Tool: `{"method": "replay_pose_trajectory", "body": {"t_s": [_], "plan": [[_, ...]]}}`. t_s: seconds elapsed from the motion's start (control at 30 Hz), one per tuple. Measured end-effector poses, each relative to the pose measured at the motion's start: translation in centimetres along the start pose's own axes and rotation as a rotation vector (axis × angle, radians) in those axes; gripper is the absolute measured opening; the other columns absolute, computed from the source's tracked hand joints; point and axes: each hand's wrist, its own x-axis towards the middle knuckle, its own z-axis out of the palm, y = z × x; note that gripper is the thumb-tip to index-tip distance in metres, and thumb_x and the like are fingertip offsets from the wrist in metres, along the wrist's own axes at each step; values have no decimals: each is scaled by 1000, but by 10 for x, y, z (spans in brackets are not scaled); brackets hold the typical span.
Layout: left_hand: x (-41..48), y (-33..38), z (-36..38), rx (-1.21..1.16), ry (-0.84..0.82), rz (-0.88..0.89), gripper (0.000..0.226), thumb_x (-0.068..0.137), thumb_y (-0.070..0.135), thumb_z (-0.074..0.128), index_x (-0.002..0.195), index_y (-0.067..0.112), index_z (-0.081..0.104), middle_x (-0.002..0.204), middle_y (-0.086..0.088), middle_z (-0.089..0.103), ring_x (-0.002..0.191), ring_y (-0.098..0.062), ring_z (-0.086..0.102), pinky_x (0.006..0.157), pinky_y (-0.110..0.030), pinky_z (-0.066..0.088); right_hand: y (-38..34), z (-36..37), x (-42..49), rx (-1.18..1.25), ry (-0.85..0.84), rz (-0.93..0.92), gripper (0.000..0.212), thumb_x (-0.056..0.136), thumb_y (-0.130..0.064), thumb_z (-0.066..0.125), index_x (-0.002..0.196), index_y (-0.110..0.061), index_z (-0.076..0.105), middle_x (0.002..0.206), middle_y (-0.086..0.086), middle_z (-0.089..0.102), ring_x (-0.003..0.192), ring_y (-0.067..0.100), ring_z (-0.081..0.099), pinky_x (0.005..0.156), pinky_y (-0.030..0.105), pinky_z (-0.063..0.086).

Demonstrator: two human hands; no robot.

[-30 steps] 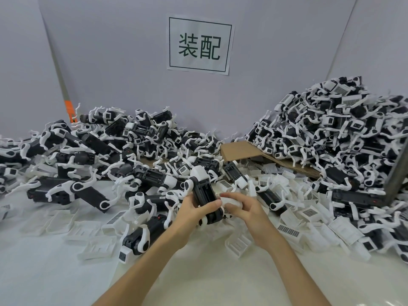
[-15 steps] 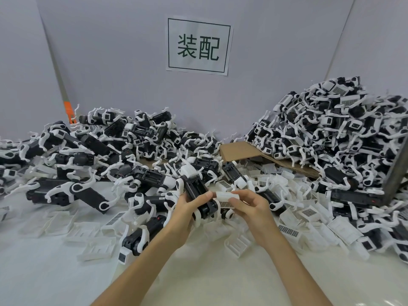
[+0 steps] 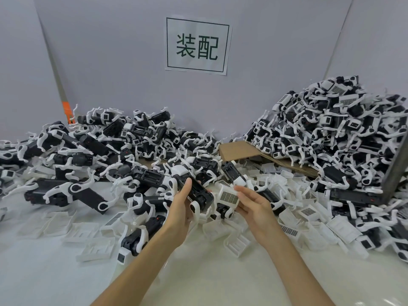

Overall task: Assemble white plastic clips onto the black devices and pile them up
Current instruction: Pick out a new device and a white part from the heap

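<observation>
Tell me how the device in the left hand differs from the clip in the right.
The device is black and long; the clip is white, shorter and flat. The clip bears a dark grid label; the device has white arms. The left hand wraps the device; the right hand pinches the clip. Both are held close together.

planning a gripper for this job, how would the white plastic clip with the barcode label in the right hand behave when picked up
The white plastic clip with the barcode label probably feels light: the right hand holds it by fingertips alone. It looks thin-walled and moulded, so likely stiff yet slightly springy. Flat-sided, it should not roll.
</observation>
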Motion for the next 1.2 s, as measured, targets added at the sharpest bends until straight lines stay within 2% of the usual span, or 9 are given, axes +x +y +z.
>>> {"method": "replay_pose_trajectory", "body": {"t_s": [0.13,0.23,0.3,0.4,0.5,0.73,0.87,1.03,1.2], "plan": [[-2,2,1,56,-2,40,63,84,56,57,123,8,67,114,-6,76,91,-16,73,75,-28,51,-5,-1,0,198,-13,35,26,80,-13,65,105,-11,74,98,9,76,85,18,72,79,32,54],[-2,1,2,154,5,47,57,91,53,54,125,8,65,113,-3,76,103,-20,71,104,-44,49,-9,-4,1,320,-34,32,32,81,-10,64,112,-11,71,103,9,75,87,18,72,78,31,58],[-4,-3,7,205,-20,48,46,95,50,54,125,16,62,114,2,76,111,-20,69,108,-47,46,-10,-3,-1,317,-80,39,37,82,-8,64,119,-9,68,107,11,74,90,19,72,75,28,60],[-9,-11,13,297,-109,51,33,92,51,55,120,34,56,103,25,74,100,7,67,82,-14,54,-7,3,-5,206,-165,58,30,81,-8,66,109,-10,76,105,11,75,90,19,73,73,27,59],[-12,-14,15,347,-144,64,16,97,47,49,111,39,52,94,40,68,92,19,63,69,-3,48,-3,10,-7,60,-171,57,24,78,-13,70,99,-12,79,99,7,75,85,18,73,68,27,59],[-14,-15,17,400,-137,122,21,106,37,38,120,35,55,120,20,66,109,13,61,85,-7,47,3,11,-9,-187,-173,23,42,67,-36,79,103,-16,75,95,-2,76,83,8,69,65,21,53],[-18,-11,18,479,-186,175,28,96,48,47,117,34,60,110,25,72,105,9,65,80,-8,49,3,11,-11,-268,-195,4,35,70,-40,78,100,-22,78,93,-2,76,83,7,69,67,19,53],[-15,-11,16,521,-173,245,29,90,36,66,118,28,62,110,18,74,106,-1,68,83,-17,52,2,14,-13,-338,-211,-11,22,71,-46,75,88,-33,79,83,-10,72,79,2,66,67,17,51],[-15,-11,14,564,-176,227,19,98,29,62,117,27,64,110,17,74,106,0,67,84,-14,50,2,13,-15,-389,-253,-43,17,77,-42,73,87,-28,77,82,-6,70,78,4,65,68,17,51]]}}
